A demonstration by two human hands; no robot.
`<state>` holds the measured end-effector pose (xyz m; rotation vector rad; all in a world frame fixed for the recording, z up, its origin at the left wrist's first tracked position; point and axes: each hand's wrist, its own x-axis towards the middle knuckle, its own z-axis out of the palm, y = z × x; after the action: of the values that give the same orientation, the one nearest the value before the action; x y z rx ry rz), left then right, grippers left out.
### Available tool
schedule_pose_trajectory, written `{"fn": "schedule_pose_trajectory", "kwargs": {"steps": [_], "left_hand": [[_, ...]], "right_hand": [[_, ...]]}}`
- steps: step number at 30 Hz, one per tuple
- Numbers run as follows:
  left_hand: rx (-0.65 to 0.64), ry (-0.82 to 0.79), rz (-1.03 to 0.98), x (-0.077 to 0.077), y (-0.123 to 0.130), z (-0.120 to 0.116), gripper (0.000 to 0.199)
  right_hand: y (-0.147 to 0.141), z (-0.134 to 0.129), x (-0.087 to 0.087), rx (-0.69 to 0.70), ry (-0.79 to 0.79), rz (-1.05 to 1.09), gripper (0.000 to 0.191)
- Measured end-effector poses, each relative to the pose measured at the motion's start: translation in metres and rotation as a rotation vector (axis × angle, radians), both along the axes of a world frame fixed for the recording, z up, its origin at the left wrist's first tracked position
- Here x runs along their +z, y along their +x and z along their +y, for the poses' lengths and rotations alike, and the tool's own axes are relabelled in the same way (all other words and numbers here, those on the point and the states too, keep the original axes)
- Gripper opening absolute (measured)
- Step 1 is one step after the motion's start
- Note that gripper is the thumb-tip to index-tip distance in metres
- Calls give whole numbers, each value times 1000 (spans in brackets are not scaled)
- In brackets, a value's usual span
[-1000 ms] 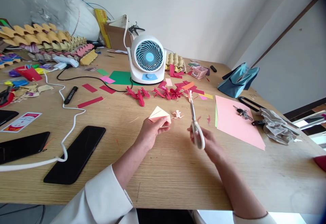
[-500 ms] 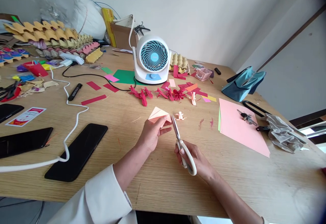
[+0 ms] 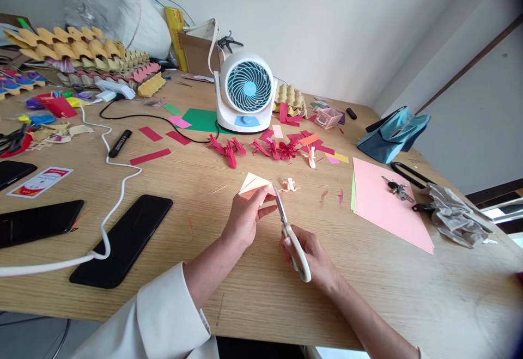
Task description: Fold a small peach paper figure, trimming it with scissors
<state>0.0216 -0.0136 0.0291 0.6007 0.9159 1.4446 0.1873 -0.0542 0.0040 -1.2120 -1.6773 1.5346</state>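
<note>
My left hand [image 3: 244,218] pinches a folded piece of pale pink paper [image 3: 252,183] between thumb and fingers, a little above the wooden table. In my right hand [image 3: 312,253] is a pair of scissors [image 3: 291,236] with white handles, blades pointing up and away. Their tips meet the right edge of the folded paper; whether the blades are fully closed is hard to make out. Just beyond the tips lies a small pale pink paper figure [image 3: 290,185]. Farther back sit a second pale figure [image 3: 311,157] and several red folded paper figures [image 3: 230,154].
A white fan [image 3: 247,97] stands at the back centre. Phones [image 3: 122,242] and a white cable [image 3: 121,201] lie at left. Pink paper sheets [image 3: 386,212] carry keys [image 3: 395,188] at right, near a blue bag [image 3: 388,138]. Red paper strips [image 3: 150,156] are scattered about.
The scissors have shifted slightly left, and their tips now reach the right edge of the folded paper. The handles appear closer together. My left hand keeps its pinch.
</note>
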Motion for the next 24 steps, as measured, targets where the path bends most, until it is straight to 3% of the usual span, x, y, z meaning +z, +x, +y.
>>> {"fn": "schedule_pose_trajectory", "kwargs": {"steps": [24], "left_hand": [[28, 6, 10, 1, 3, -2, 25]], "right_hand": [[-1, -2, 4, -7, -23, -4, 46]]}}
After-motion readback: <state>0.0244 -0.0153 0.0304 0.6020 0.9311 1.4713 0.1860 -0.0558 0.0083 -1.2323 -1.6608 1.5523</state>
